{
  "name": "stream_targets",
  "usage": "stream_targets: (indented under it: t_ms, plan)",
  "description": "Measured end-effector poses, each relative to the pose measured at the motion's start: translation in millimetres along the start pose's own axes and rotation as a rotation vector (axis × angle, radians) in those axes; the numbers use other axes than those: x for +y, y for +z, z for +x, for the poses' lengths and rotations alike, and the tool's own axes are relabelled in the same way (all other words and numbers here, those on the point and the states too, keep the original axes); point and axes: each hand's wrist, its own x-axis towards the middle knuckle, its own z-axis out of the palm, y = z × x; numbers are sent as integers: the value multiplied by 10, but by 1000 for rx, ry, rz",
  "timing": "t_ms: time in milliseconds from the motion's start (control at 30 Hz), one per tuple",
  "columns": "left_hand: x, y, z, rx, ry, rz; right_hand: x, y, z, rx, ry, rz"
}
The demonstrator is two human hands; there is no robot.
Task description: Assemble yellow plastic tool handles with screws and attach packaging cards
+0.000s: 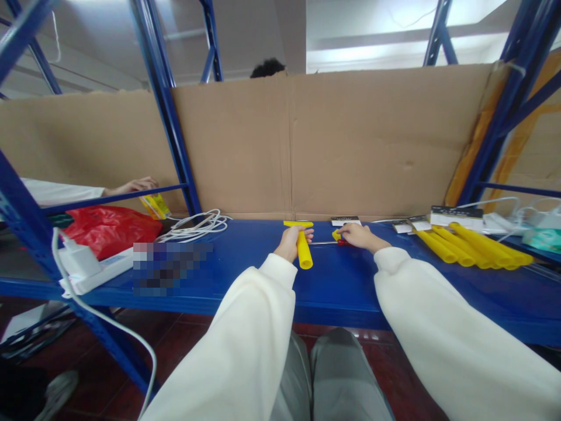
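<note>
My left hand point(289, 242) is closed on a yellow tool point(305, 251), whose round handle points toward me and whose flat crosspiece lies at its far end. To the right, my right hand point(358, 235) is at a small yellow and red item point(338, 236), its fingers mostly pressed together on it. A thin metal rod point(323, 242) spans the gap between the hands, just above the blue shelf point(333, 280). Whether the rod touches the yellow tool cannot be made out. Behind my right hand lies a small black and white box point(346, 221).
Several yellow tubes point(473, 248) lie at the right beside black and white boxes point(456, 217). At left are coiled white cables point(199, 227), a red bag point(111, 231) and a power strip point(103, 275). Another person's hand point(138, 186) holds a yellow item. Cardboard point(372, 140) stands behind.
</note>
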Motion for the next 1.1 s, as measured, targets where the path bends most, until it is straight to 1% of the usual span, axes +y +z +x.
stream_targets:
  t_ms: [67,133,267,433,533,767,967,1033,1100]
  plan:
    - [-2,9,-18,4,5,-1,-41,-23,-27,-75,-25,-20]
    - [2,20,-47,9,9,1,-77,-44,-58,-123,-51,-35]
    - [48,48,-148,20,8,7,-115,-76,-103,-156,-75,-54]
    - [132,87,-315,31,-4,26,-162,-123,-141,-204,-25,-76]
    - [151,102,-365,36,-5,37,-190,-148,-170,-215,-15,-67]
    - [143,83,-324,20,-24,71,-177,-144,-190,-195,-28,-65]
    - [133,64,-305,-20,-41,94,-136,-104,-154,-153,-32,-56]
    - [121,62,-303,-23,-38,106,-119,-85,-133,-128,-35,-53]
    - [108,59,-300,-31,-38,116,-99,-60,-112,-61,-71,-33]
